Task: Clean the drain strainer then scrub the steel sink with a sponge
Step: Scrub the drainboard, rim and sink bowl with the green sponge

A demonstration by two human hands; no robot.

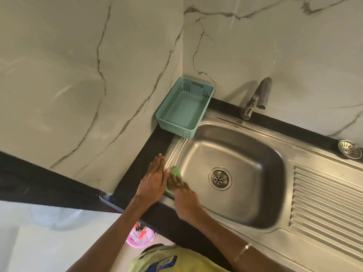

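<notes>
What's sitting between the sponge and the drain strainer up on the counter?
In the head view, only the steel sink's bare basin with its open drain hole lies between the sponge and the drain strainer.

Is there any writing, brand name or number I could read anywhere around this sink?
None can be read.
The yellow shirt bears a blue print, cut off by the frame and too blurred to read.
The pink bucket shows dark marks, too small to read.
The green basket, tap and sink show no text.
</notes>
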